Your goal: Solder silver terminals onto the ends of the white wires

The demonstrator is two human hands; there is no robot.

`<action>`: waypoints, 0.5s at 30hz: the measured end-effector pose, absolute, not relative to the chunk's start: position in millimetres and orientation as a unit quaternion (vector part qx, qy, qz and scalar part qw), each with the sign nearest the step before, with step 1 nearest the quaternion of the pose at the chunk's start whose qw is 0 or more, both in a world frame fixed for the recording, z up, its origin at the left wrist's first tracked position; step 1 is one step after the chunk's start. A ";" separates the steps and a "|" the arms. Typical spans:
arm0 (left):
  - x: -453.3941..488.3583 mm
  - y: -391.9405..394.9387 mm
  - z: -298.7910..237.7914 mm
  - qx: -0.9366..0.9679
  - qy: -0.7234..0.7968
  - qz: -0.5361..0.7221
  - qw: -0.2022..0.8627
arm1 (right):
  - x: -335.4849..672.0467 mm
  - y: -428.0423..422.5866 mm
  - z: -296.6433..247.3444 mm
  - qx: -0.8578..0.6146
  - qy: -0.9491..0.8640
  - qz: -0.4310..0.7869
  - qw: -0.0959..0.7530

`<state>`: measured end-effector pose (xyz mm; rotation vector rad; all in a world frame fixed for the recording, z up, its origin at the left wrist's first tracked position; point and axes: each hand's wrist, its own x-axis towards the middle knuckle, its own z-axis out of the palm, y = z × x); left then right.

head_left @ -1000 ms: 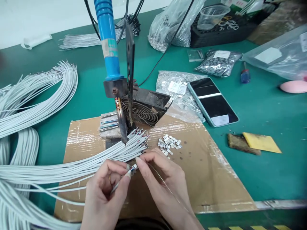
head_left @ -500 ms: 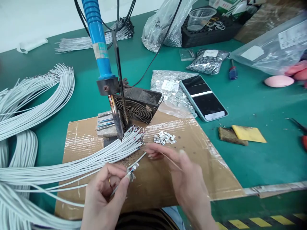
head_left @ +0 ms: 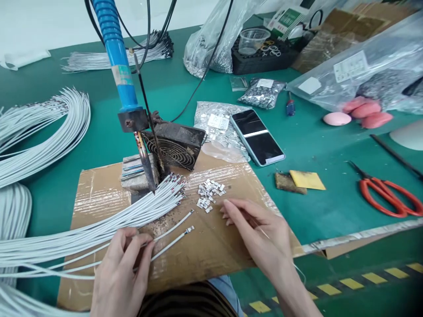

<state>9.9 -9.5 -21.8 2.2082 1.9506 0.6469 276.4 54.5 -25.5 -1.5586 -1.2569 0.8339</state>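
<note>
Thin white round cable (head_left: 174, 224) with a dark tip sits at lower centre, pinched between thumb and fingers of the downturned left hand (head_left: 127, 266); the half-curled right hand (head_left: 261, 233) holds a thin pale wire (head_left: 265, 232). Just above the frame's centre, a labelled clear plastic bag (head_left: 203, 118) contains small silvery-white pieces (head_left: 227, 137).

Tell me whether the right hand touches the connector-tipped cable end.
Apart: the head view shows cardboard between the right hand and that cable end.
</note>
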 end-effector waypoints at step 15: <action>49.7 15.0 34.5 0.424 0.541 0.262 0.678 | 258.8 53.1 -34.7 -0.659 -0.553 0.340 0.381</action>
